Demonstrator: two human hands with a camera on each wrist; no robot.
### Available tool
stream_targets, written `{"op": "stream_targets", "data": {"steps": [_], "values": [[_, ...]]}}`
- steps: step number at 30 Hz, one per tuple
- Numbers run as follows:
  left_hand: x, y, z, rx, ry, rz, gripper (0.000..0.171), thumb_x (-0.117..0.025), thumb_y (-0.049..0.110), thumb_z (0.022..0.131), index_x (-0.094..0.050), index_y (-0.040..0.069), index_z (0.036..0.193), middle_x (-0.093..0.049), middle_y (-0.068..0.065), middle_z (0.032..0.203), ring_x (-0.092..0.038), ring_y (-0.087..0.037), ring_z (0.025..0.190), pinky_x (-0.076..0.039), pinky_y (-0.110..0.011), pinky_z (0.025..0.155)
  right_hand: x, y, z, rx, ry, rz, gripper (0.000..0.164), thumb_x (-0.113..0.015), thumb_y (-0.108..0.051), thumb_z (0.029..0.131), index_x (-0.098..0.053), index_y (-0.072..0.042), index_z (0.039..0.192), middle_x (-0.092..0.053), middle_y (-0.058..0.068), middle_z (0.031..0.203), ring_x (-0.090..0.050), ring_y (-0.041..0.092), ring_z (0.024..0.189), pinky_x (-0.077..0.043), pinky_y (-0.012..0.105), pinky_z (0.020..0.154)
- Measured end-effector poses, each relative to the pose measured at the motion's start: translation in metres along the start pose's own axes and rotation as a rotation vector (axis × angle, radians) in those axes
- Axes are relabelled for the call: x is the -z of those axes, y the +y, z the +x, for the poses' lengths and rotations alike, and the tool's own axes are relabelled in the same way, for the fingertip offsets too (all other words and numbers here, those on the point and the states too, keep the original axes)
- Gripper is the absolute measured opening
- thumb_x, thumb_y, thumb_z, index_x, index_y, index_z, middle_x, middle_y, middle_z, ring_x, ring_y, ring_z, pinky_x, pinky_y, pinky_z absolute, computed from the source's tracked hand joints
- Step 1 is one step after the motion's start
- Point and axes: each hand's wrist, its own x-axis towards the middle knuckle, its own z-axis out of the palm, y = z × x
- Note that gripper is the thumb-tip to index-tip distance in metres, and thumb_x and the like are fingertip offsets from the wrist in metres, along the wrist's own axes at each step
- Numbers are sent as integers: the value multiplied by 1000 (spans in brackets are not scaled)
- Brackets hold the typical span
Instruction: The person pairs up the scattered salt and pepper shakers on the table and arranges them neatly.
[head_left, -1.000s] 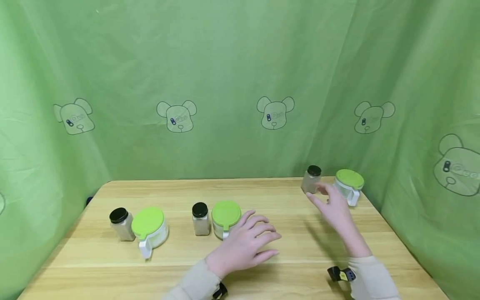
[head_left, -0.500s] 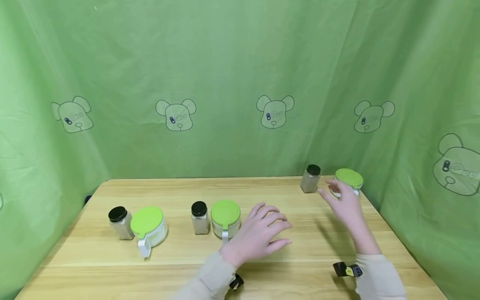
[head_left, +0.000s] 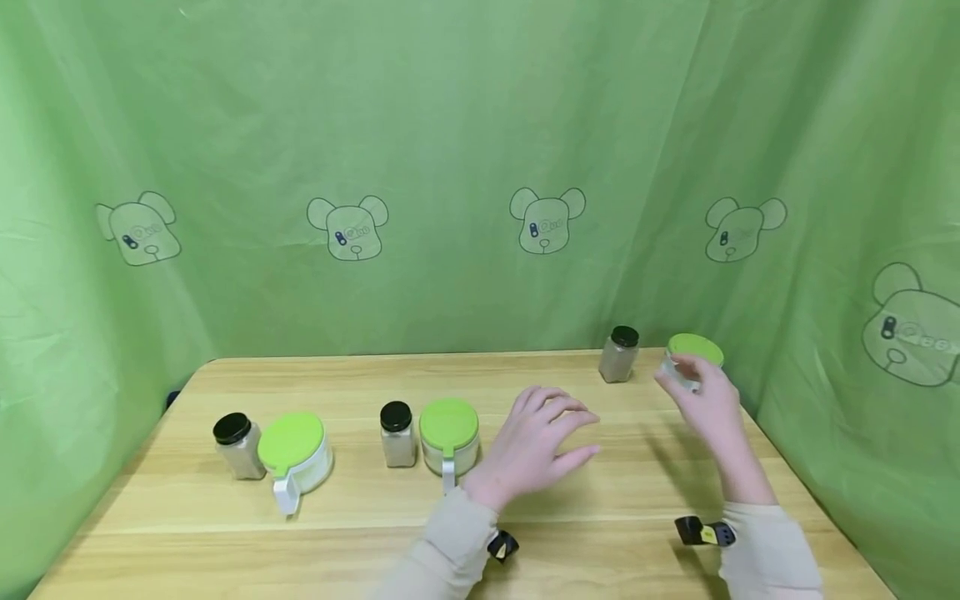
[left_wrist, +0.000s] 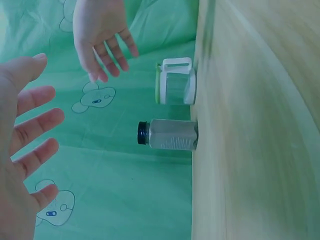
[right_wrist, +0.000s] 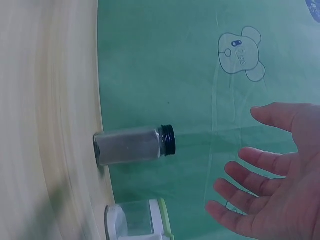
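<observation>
My right hand (head_left: 705, 398) hovers at the back right, fingers loosely bent and holding nothing. In the head view it overlaps a clear pot with a green lid (head_left: 695, 346), hiding much of its body and handle. Left of that pot stands a square glass jar with a black cap (head_left: 618, 356), upright. My left hand (head_left: 531, 446) is over the middle of the table, fingers spread and nothing in them. Nearest to it is another green-lidded pot (head_left: 450, 423), its white handle facing me. The left wrist view shows the far jar (left_wrist: 172, 134) and pot (left_wrist: 177, 85) apart from both hands.
A second black-capped jar (head_left: 397, 435) stands just left of the middle pot. At the left are a third jar (head_left: 242, 447) and a third green-lidded pot (head_left: 296, 450), close together. The wooden table (head_left: 300, 558) ends at a green curtain (head_left: 450, 125) with bear prints.
My right hand has moved right, away from the far jar and over the far pot. The left hand has shifted right and slightly back from the middle pot. The jars and pots have stayed put.
</observation>
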Motion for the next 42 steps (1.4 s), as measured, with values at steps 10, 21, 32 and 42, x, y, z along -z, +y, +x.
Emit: {"op": "stream_targets", "data": {"steps": [10, 21, 32, 42], "values": [[-10, 3, 21, 112, -16, -90, 38, -58, 48, 94, -64, 24, 123, -65, 6, 124, -52, -13, 122, -37, -35, 112, 16, 9, 2, -63, 5, -6, 61, -54, -39, 98, -44, 6, 138, -50, 34, 132, -45, 49, 120, -35, 65, 97], [-25, 5, 35, 206, 26, -218, 40, -59, 45, 94, -62, 22, 126, -65, 4, 127, -53, -14, 123, -39, -35, 109, 21, 28, 3, -127, 27, 32, 66, -56, -38, 97, -40, 8, 141, -46, 37, 136, -44, 51, 124, -36, 65, 101], [-49, 2, 57, 269, 77, -314, 38, -62, 42, 94, -64, 21, 124, -66, 3, 126, -55, -17, 122, -41, -32, 107, 22, 48, 0, -202, 58, 59, 69, -58, -37, 95, -38, 9, 142, -43, 37, 140, -41, 50, 129, -32, 64, 107], [-59, -4, 69, 351, 28, -399, 40, -57, 43, 96, -61, 20, 129, -63, 3, 133, -52, -18, 126, -39, -35, 110, 19, 59, 10, -227, 75, 26, 79, -60, -44, 94, -30, 7, 147, -37, 35, 143, -35, 50, 131, -30, 65, 107]]}}
